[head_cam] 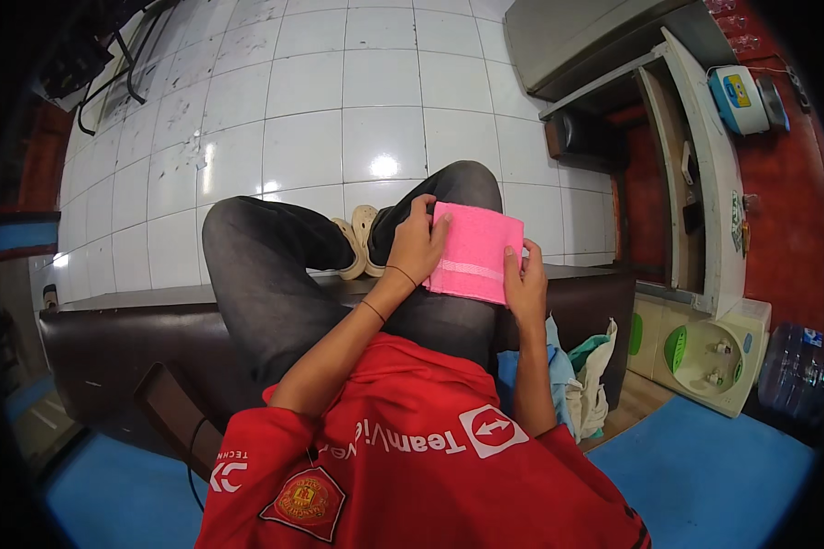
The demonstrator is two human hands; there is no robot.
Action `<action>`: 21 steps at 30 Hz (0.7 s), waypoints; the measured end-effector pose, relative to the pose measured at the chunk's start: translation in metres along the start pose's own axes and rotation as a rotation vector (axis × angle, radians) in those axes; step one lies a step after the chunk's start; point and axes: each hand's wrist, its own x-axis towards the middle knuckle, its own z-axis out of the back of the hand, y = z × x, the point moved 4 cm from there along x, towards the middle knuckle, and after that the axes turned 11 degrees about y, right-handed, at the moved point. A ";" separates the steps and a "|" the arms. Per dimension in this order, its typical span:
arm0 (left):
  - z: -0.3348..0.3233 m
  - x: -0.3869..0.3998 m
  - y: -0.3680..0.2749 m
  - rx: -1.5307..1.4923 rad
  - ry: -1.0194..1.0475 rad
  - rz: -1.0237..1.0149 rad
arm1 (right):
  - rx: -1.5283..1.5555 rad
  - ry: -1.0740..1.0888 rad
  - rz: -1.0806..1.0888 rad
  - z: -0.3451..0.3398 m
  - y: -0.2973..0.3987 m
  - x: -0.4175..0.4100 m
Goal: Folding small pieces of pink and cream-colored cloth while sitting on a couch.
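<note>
A pink towel (pixel 477 237), folded into a neat square with a pale woven band near its lower edge, rests over my thigh. My left hand (pixel 419 237) grips its left side, the thumb lying on top near the upper corner. On the opposite edge, my right hand (pixel 526 278) holds the towel with the thumb above and the fingers around the side. Beside my right forearm lie rumpled cloths, among them a blue cloth (pixel 556 377) and a whitish cloth (pixel 590 401).
I sit on a dark brown padded bench (pixel 144 343). A brown tray-like object (pixel 172 405) with a black cable lies at the left. To the right stand a water dispenser (pixel 704 357), a water bottle (pixel 796 370) and a white table (pixel 717 185). White tiles (pixel 381 79) cover the floor ahead.
</note>
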 end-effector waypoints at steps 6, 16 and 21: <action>0.007 -0.018 -0.009 0.214 -0.028 -0.087 | 0.050 0.006 0.001 0.002 0.024 -0.009; 0.001 -0.020 -0.011 0.144 0.077 -0.089 | -0.378 -0.039 0.170 0.014 0.064 -0.022; -0.007 -0.026 -0.040 0.465 -0.068 -0.465 | -0.259 -0.038 0.382 0.015 0.091 -0.023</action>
